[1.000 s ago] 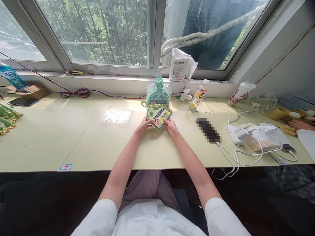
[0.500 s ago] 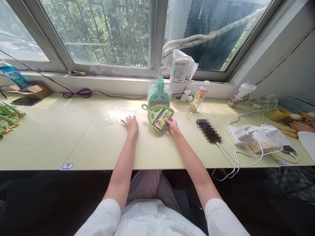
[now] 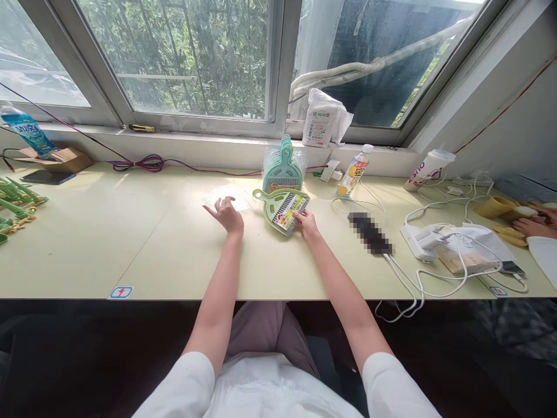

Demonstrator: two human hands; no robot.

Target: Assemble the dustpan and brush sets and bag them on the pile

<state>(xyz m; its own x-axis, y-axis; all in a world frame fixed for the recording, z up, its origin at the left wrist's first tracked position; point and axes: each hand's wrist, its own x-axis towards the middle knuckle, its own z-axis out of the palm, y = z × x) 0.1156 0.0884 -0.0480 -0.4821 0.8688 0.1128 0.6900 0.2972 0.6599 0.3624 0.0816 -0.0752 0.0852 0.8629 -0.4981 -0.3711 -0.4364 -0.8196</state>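
Observation:
A light green dustpan-and-brush set (image 3: 278,210) with a printed label rests in my right hand (image 3: 308,225), which grips its lower right corner. Its handle points to the upper left. To the left, my left hand (image 3: 229,217) has its fingers apart and bent, with nothing held in them. Under and just behind those fingers lies a thin clear plastic bag (image 3: 214,193) on the table; whether the fingertips touch it I cannot tell. Directly behind the green set stands a stack of teal dustpans (image 3: 284,168) in clear plastic, leaning against the window wall.
A juice bottle (image 3: 354,171), a blurred-out dark object (image 3: 369,232) and white cables lie on the right, with a power strip (image 3: 418,242) and a cup (image 3: 429,169). Green plastic parts (image 3: 17,200) sit far left. At the right edge another person's hands (image 3: 537,223) show.
My left hand has lifted and curled its fingers, and the plastic bag has shifted right. My right hand still holds the green dustpan set; the view has tilted slightly.

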